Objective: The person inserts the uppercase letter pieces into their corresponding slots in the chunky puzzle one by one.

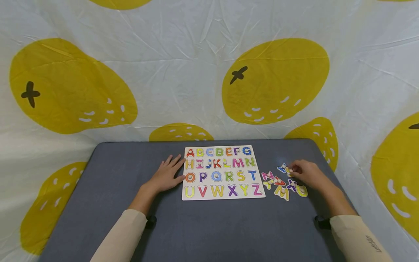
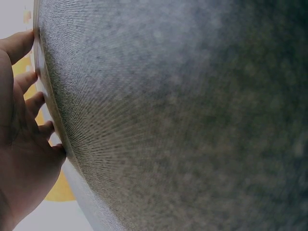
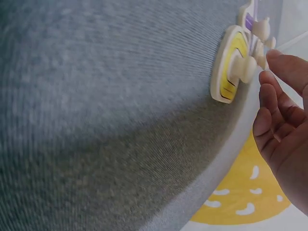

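Observation:
A white alphabet puzzle board (image 1: 223, 199) lies on the table with colored letters in rows; several carry knobs. My left hand (image 1: 167, 174) rests at its left edge with fingers spread, the fingertips touching the border. To the right of the board, my right hand (image 1: 307, 174) pinches a small yellow letter piece (image 1: 288, 172) by its knob; the fingers partly hide it. Loose knobbed pieces lie around it: a blue one (image 1: 282, 167), a purple X (image 1: 291, 186), a yellow U-shaped one (image 1: 302, 191), also seen as a yellow piece (image 3: 225, 89) in the right wrist view.
More loose letters, among them a pink piece (image 1: 267, 176), a red piece (image 1: 279, 181) and a larger yellow piece (image 1: 282, 193), lie close to the board's right edge. The dark grey table (image 1: 212, 229) ends at a white curtain (image 1: 183, 91) with yellow fruit prints.

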The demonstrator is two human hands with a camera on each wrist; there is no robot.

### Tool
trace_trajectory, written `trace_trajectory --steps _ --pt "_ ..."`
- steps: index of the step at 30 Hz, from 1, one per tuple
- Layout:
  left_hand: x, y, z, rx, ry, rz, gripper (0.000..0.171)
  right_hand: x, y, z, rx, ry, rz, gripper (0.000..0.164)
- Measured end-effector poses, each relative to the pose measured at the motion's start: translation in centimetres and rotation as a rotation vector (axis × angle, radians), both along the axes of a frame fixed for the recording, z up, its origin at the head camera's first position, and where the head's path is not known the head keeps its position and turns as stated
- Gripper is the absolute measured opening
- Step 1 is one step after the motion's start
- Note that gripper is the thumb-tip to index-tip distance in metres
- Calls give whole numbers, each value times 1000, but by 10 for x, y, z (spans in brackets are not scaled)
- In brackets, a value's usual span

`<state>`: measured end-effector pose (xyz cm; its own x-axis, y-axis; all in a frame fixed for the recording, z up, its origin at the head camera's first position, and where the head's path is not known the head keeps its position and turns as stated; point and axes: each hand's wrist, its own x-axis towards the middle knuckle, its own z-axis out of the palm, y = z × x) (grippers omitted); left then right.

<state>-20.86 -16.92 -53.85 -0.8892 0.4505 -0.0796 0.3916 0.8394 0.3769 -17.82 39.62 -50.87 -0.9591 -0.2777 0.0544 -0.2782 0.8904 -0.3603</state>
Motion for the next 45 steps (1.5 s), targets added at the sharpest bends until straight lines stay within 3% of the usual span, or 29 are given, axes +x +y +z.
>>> trace_trajectory --steps 9,21,33,45 --pt "0 1 2 2 -9 -5 77 -1 -2 -7 36 -33 -18 12" --pt "-1 0 1 -2 -4 -1 77 1 -13 8 38 46 16 12" --pt "-3 -1 2 -14 -9 -2 78 1 -57 23 -2 16 62 12" --pt "-2 -2 -1 -14 0 -8 78 -6 -116 15 -58 -28 180 8"
